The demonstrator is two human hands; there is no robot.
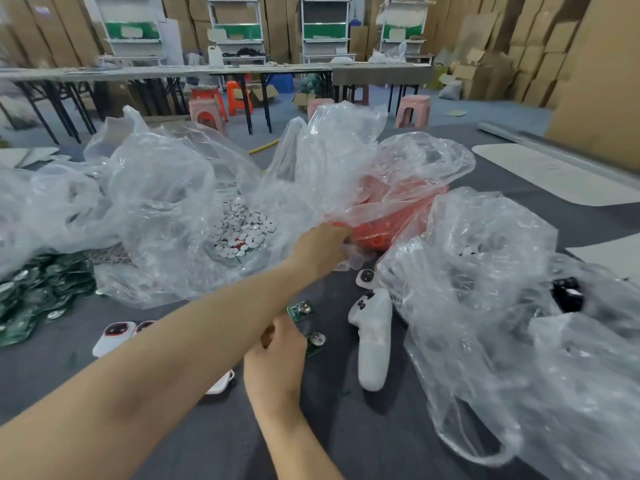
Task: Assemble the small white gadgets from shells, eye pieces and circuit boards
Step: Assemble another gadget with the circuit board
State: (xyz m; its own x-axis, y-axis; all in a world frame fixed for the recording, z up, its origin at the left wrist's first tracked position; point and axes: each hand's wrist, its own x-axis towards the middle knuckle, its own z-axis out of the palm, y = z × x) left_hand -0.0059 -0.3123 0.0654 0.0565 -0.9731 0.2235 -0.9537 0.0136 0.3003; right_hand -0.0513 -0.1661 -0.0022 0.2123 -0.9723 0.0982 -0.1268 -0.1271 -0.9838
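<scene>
My left hand (323, 244) reaches across the table into the mouth of a clear bag of red pieces (377, 233); its fingertips are buried in plastic, so their hold is hidden. My right hand (275, 351) sits low over the grey table, fingers curled, pinching a small green circuit board (316, 342) with a round silver cell. A second board (300, 310) lies just beyond it. Two white shells with red eye pieces (114, 336) lie left of my forearm. Another white shell (221, 384) peeks out under it.
A pile of green circuit boards (34, 299) fills the left edge. A bag of white discs (239, 226) lies open at centre. A white handheld controller (372, 337) and a small white gadget (367, 277) lie beside a large crumpled bag (485, 271) on the right.
</scene>
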